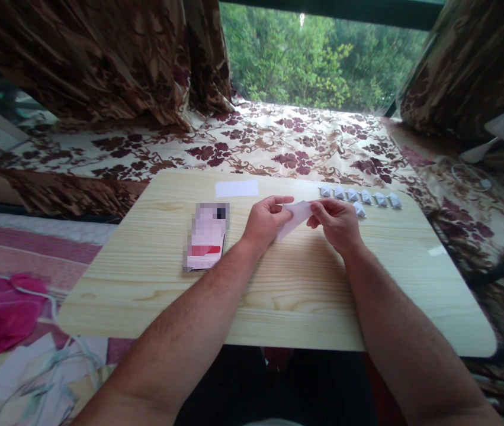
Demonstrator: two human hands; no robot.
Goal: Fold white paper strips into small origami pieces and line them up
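Note:
Between my two hands, above the middle of the wooden table [296,296], is a small white sheet of paper [295,219], tilted. My left hand [266,220] pinches its left side between thumb and fingers. The thumb and fingers of my right hand [334,220] close on its upper right corner. Just beyond my right hand stand several small folded white paper shapes [352,196] in a row, with one more folded paper piece [359,209] in front of them. A flat white strip of paper [236,189] lies near the table's far edge.
A phone [206,236], partly pixelated, lies left of my left forearm. Behind the table spreads a floral cloth [269,142] below the window. Pink fabric [3,313], loose papers [34,367] and a white cable [51,302] are at the lower left.

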